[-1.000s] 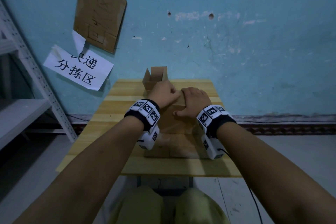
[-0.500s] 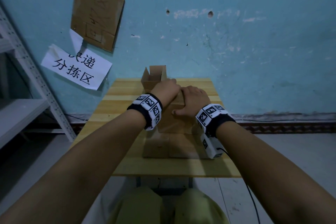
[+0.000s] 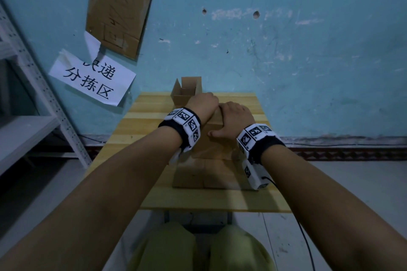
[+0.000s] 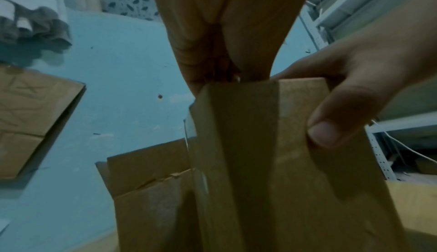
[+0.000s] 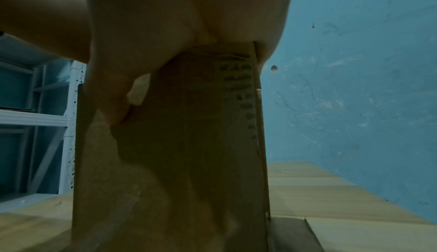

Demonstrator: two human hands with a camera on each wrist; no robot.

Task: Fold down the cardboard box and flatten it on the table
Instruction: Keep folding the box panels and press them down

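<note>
Head view: high, facing forward and down over table (image 3: 154,196). Wrist views: low, very near, looking up along box (image 4: 248,162); right hand (image 4: 369,76) shared at 2 o'clock.

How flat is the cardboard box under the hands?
Not flat: the cardboard box rises above the table, with both hands gripping its top.

Left hand (image 3: 203,104) fingertips hidden behind cardboard box (image 3: 211,145) top edge. Box print (image 5: 241,88) too blurred to read. Paper sign (image 3: 92,79) top characters covered by curled corner.
</note>
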